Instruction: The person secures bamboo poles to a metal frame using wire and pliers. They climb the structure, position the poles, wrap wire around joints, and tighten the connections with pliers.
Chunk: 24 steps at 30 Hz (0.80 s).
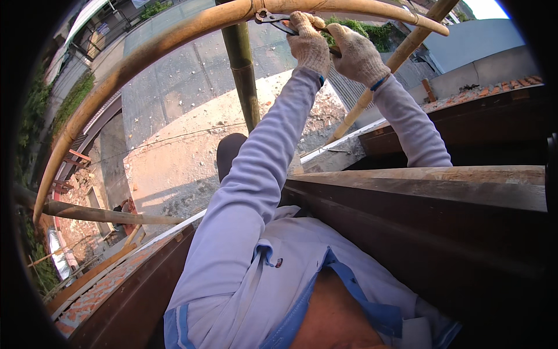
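Both my hands wear cream knitted gloves and reach up to a long bamboo pole [168, 35] that bows across the top of the view. A pair of pliers [271, 17] has its metal jaws against the pole, beside a binding [256, 7] wrapped round it. My left hand [308, 45] is closed round the pliers' handles. Just to its right, my right hand [357, 57] is closed too, with a dark handle end showing at its palm; its grip is partly hidden. A thick green bamboo upright [241, 75] stands below the binding.
A slanting bamboo pole [401, 52] rises behind my right hand. Below lies a ground far down, with a pale rubble-strewn slab [192, 139]. A dark brown beam [407, 215] runs past my right side, and another bamboo pole [99, 213] crosses at the left. Brick edging [99, 299] lies lower left.
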{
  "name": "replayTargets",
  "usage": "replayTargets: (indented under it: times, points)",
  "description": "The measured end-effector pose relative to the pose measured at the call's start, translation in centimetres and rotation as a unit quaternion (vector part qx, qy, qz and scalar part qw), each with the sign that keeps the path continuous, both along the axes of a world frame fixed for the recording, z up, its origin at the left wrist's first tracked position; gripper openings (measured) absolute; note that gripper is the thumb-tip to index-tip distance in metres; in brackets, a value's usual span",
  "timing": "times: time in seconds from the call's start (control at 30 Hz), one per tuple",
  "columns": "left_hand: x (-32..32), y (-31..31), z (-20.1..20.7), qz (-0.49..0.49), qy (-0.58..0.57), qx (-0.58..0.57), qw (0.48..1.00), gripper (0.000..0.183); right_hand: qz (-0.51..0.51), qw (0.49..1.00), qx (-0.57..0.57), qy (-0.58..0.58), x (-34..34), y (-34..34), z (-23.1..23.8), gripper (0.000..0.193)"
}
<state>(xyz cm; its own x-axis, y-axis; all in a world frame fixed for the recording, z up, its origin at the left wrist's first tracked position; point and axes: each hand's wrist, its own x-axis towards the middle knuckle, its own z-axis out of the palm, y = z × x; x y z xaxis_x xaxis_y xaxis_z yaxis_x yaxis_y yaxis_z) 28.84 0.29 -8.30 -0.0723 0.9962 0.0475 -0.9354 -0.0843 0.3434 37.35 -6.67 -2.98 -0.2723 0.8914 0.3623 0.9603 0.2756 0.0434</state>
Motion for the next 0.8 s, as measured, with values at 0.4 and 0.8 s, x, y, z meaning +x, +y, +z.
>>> replayTargets:
  times: [0.4, 0.8]
  points:
    - [-10.9, -3.1, -0.5, -0.445, -0.092, 0.116, 0.883, 0.036, 0.154, 0.309, -0.546, 0.763, -4.6, -4.9, -1.8, 0.032]
    - [-3.5, -1.6, -0.3, -0.238, -0.08, 0.017, 0.968, 0.035, -0.04, 0.999, 0.01, -0.019, -4.6, -7.5, 2.3, 0.076]
